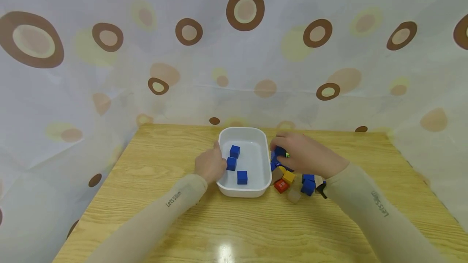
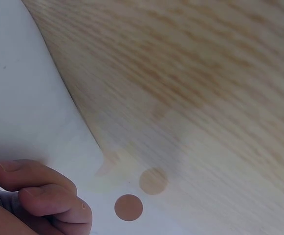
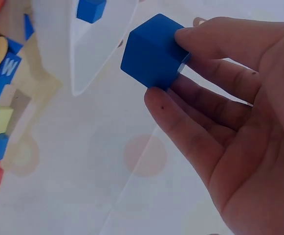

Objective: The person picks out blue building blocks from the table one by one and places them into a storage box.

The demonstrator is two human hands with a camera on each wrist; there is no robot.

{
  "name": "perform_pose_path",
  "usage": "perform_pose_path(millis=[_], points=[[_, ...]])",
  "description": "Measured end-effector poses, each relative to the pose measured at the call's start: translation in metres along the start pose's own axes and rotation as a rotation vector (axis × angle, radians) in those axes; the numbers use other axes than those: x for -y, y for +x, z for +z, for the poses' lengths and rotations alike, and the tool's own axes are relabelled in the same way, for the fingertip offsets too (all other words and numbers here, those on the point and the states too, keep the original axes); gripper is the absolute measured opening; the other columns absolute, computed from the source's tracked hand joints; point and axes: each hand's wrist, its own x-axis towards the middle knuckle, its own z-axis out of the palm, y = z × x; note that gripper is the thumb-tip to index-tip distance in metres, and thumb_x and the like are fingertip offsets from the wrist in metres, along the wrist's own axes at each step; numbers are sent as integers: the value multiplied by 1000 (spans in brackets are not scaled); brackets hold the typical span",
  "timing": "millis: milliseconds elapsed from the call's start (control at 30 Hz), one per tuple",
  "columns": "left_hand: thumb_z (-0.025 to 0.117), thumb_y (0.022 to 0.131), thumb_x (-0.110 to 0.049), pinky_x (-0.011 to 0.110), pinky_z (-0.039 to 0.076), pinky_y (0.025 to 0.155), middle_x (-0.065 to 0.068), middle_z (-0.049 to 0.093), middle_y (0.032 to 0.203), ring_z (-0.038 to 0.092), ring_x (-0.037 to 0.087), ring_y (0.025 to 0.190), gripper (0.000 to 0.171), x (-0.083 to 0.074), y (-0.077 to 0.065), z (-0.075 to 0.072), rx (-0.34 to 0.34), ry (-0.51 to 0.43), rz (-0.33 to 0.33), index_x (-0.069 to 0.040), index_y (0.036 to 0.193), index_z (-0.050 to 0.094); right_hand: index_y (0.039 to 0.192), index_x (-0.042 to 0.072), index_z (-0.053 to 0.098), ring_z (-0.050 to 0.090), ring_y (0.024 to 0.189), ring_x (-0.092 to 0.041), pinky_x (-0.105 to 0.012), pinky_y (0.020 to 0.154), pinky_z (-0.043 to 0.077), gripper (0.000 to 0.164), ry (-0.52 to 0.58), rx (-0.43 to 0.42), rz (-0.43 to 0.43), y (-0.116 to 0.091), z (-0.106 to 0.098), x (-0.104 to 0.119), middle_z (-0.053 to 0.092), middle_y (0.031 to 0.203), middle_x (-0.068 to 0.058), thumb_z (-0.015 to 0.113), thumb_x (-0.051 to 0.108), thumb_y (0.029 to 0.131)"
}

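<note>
A blue cube is pinched between the thumb and fingertips of my right hand, and the right wrist view shows it lifted off the table. In the head view this hand is just right of a white plastic tray, over a pile of blocks. Three blue cubes lie inside the tray. At the tray's left side, my left hand grips the rim. Its curled fingers appear at the lower left of the left wrist view, where the rim itself is mostly hidden.
Loose blocks lie right of the tray, among them a red block, a yellow block, blue blocks and a pale wooden block. The wooden table ends at a patterned curtain behind and at both sides.
</note>
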Motion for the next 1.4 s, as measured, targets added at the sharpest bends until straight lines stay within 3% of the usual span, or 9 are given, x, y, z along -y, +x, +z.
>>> perform_pose_path(millis=[200,433,767,967,1200,1400], points=[[58,100,-26,27,49,55,11,67,94,63,19,69,72,1,0,1,-2,10,6,-2,159,24,108,13,72,61,87,-15,-32,79,57,23,-6,13,-16,28,-7,7,66,105,-1,77,16,87],[58,100,-26,28,51,57,11,66,92,63,20,71,72,2,0,1,-4,11,11,-1,159,24,111,20,72,60,85,-14,-32,75,57,20,-15,93,37,55,-7,13,65,109,2,74,21,91],[59,100,-27,28,52,60,12,68,102,63,21,74,73,2,4,3,3,22,-9,-2,159,24,109,14,73,61,94,-18,-34,89,56,16,54,165,37,92,15,7,66,109,-3,71,16,93],[60,99,-27,29,54,65,12,69,108,64,21,77,73,2,5,3,-4,8,-16,-3,159,25,109,15,72,59,97,-20,-36,93,54,17,34,222,76,113,27,2,67,109,-3,73,18,93],[60,98,-26,32,56,66,12,70,104,64,20,76,73,2,5,2,-18,23,11,0,157,27,110,11,72,58,97,-21,-36,93,53,20,2,269,88,131,38,-5,67,108,-5,72,15,91],[60,98,-25,30,54,64,13,70,107,64,20,75,72,2,5,3,-18,5,9,-1,158,26,116,9,71,58,100,-23,-36,92,53,24,16,315,181,141,50,-14,66,114,-7,72,15,92]])
